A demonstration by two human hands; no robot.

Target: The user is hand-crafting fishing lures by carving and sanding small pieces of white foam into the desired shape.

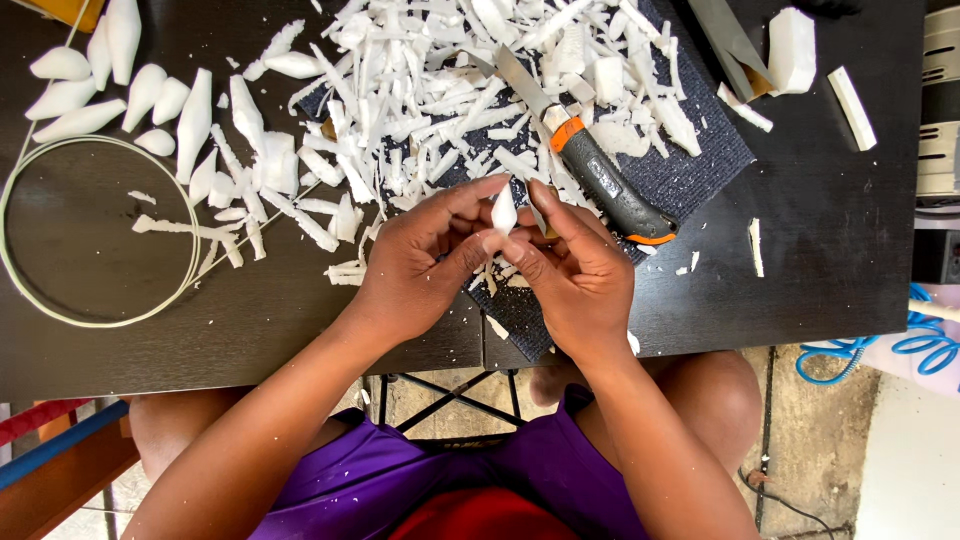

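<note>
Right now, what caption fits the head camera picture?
Both hands, left and right, pinch a small white piece above shavings.

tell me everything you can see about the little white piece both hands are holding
The small white piece is a slim, pointed sliver, matte and chalky like soft foam or wax. It stands roughly upright, tip up, over the dark mat. The left hand pinches it from one side with thumb and fingers, the right hand from the other, so its lower end is hidden. A thin blade seems to sit beside it in the right hand's grip, though that is hard to tell. White shavings lie behind it.
</note>
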